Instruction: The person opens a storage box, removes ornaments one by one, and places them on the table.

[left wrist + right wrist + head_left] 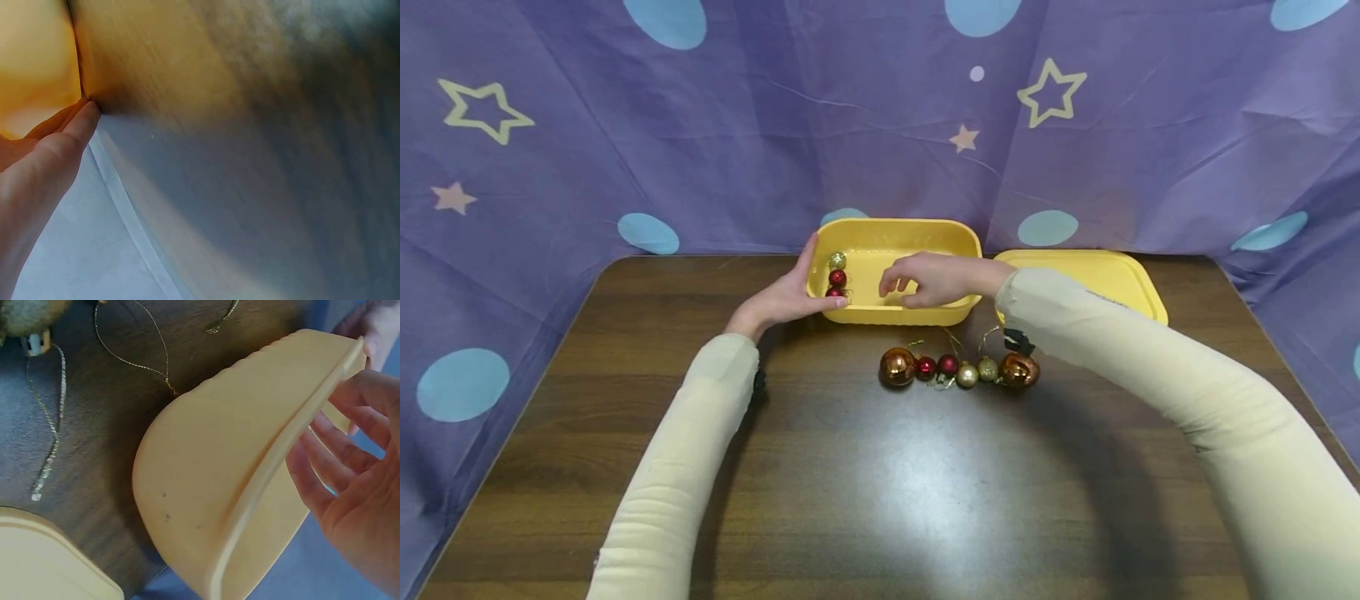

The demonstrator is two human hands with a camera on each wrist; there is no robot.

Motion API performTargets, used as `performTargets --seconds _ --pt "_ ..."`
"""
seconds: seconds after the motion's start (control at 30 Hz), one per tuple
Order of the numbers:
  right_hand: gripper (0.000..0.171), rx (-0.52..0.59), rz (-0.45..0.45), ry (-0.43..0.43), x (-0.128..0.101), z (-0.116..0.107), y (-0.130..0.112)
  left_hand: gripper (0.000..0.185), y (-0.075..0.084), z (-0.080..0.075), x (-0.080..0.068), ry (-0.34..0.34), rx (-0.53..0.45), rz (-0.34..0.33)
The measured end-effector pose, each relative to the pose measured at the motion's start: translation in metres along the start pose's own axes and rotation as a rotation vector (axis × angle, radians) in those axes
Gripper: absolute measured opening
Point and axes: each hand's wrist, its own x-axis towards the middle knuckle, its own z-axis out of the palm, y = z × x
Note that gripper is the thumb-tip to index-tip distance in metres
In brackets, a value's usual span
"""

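A yellow plastic container (932, 315) stands open near the back of the table. My left hand (782, 298) holds its left front corner, thumb on the front rim and fingers along the left side. Inside, at the left wall, a gold glittery bauble (837, 261), a red bauble (837, 277) and a dark red bauble (835, 292) sit in a line. My right hand (928, 279) hovers over the container's inside with loosely bent fingers and holds nothing; the right wrist view shows its fingers (340, 447) beyond the rim.
In front of the container lies a row of baubles: a large copper bauble (897, 367) at the left, another copper bauble (1019, 371) at the right, smaller red and gold ones between. A yellow lid (1112, 279) lies right of the container, partly under the right sleeve. A patterned curtain (887, 125) hangs behind.
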Motion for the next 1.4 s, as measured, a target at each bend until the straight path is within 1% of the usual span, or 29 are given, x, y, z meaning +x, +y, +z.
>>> performTargets --seconds 0.13,0.3,0.43,0.57,0.63,0.7,0.77,0.87,0.93,1.0,1.13,1.23,1.4 --pt "0.027 0.0 -0.013 -0.047 0.011 0.0 -0.001 0.114 0.0 -0.001 0.001 -0.007 -0.019 -0.003" --pt "0.029 0.004 0.023 -0.102 0.026 0.003 0.001 0.115 0.0 0.0 -0.001 -0.004 -0.005 -0.012" --pt "0.03 -0.004 0.063 -0.116 0.04 0.008 0.005 0.115 0.002 -0.001 -0.003 -0.002 -0.008 -0.01" --pt "0.032 -0.002 0.077 -0.126 0.053 0.012 0.008 0.115 0.001 -0.002 -0.004 -0.012 -0.01 -0.038" --pt "0.034 0.016 0.075 -0.14 0.058 0.012 0.008 0.114 0.001 -0.002 -0.004 -0.019 -0.012 -0.059" --pt "0.037 0.029 0.071 -0.159 0.062 0.011 0.007 0.114 0.002 -0.001 -0.004 -0.02 -0.015 -0.06" --pt "0.043 0.048 0.072 -0.189 0.065 0.01 0.006 0.113 0.009 -0.002 -0.008 -0.026 -0.019 -0.07" --pt "0.049 0.087 0.084 -0.229 0.069 0.01 0.006 0.114 0.009 -0.001 -0.009 -0.022 0.001 -0.062" --pt "0.052 0.118 0.085 -0.243 0.072 0.01 0.006 0.114 0.008 -0.002 -0.009 -0.019 0.008 -0.068" --pt "0.053 0.144 0.082 -0.245 0.074 0.011 0.006 0.115 0.0 -0.001 -0.005 -0.005 0.019 -0.065" --pt "0.052 0.185 0.078 -0.246 0.077 0.013 0.007 0.115 -0.001 0.0 -0.005 0.0 0.022 -0.067" --pt "0.05 0.22 0.095 -0.243 0.078 0.016 0.007 0.116 -0.001 0.001 -0.004 -0.004 0.029 -0.061" --pt "0.045 0.291 0.098 -0.203 0.078 0.02 0.009 0.116 -0.001 0.002 -0.002 -0.002 0.014 -0.047"
